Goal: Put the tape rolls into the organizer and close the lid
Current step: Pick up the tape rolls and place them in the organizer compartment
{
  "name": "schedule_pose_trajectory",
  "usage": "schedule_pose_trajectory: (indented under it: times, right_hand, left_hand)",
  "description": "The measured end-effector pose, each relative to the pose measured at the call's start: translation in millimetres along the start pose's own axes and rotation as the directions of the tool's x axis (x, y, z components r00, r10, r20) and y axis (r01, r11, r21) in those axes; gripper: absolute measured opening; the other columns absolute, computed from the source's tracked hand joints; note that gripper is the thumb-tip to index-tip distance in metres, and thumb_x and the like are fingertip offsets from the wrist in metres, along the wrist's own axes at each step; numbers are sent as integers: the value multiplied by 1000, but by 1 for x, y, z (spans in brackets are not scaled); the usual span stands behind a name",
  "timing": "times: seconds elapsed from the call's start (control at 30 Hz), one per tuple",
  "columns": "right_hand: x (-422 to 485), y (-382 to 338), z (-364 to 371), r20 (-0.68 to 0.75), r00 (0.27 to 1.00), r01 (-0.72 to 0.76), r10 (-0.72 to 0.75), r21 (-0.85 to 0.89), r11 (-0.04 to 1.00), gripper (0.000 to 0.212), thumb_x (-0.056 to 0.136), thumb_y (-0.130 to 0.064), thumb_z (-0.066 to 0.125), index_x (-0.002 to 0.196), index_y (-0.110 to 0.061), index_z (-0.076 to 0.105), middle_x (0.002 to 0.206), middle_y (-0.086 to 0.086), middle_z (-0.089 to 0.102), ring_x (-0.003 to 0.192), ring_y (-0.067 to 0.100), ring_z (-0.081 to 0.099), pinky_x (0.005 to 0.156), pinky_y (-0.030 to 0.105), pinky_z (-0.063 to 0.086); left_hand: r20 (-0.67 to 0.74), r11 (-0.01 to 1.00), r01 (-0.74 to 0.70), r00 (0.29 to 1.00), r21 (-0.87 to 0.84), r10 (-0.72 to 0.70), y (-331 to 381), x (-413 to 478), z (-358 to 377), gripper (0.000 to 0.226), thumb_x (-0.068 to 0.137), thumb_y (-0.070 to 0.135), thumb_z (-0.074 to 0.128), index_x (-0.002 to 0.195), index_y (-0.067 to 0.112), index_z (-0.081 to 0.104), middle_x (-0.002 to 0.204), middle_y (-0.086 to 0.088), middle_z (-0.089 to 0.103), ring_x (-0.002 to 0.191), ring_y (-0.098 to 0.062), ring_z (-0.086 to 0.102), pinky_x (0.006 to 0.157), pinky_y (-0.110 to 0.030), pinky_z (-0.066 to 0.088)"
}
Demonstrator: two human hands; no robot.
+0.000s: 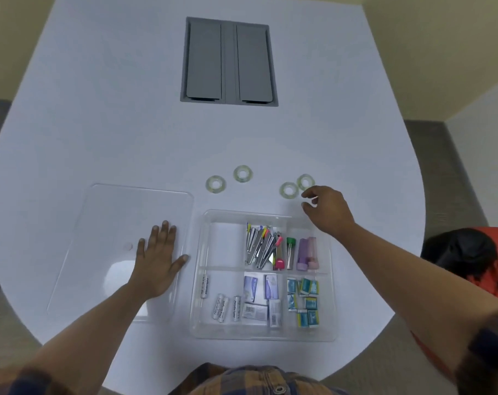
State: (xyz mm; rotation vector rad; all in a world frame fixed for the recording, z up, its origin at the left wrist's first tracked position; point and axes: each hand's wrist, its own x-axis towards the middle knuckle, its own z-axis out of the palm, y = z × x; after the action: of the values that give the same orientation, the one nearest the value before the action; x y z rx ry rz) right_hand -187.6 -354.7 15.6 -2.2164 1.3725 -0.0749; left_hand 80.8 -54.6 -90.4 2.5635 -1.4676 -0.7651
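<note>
Several clear tape rolls lie flat on the white table beyond the organizer: one [215, 184], another [242, 173], and a touching pair [289, 190] [305, 181] at the right. The clear organizer [196, 280] sits open in front of me; its back-left compartment is bare. The clear lid [99, 223] lies flat to the organizer's left. My left hand [156, 258] rests flat on the lid with fingers spread. My right hand [327, 208] hovers just beside the right pair of rolls, thumb and fingers loosely curved, holding nothing.
The organizer holds staplers [259, 246], glue sticks [306, 253], batteries [222, 307], staple boxes [260, 297] and small teal boxes [303, 300]. A grey hatch [229, 62] is set into the table's far middle. An orange and black bag [470, 258] lies right of the table.
</note>
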Motion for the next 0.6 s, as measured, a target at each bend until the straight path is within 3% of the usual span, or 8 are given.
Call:
schedule_pose_trajectory:
  times: [0.17,0.43,0.6]
  right_hand:
    - [35,-1,10,67,997,-29,39,-131,991,21,83,-18,67,103,-23,71,110,5,67,94,24,64,77,31,50]
    - [66,-3,32,195,979,7,53,-295,956,36,81,-28,72,117,-26,66,118,2,64,107,26,61,87,37,52]
    - [69,1,39,168,983,-16,72,-312,950,28,84,-26,69,112,-26,68,114,2,66,103,28,63,81,33,49]
  left_hand:
    - [24,1000,-2,1000,-6,2,-2,1,1,92,75,79,-6,146,22,-15,154,8,-22,141,-10,-24,114,-41,-11]
    - [38,1000,9,999,-23,-9,1,0,-2,85,78,77,-3,145,26,-19,153,10,-25,139,-8,-28,114,-41,-12]
    - [44,1000,15,999,-27,-14,2,0,-3,83,79,76,-1,144,28,-21,152,11,-27,138,-7,-30,113,-41,-13]
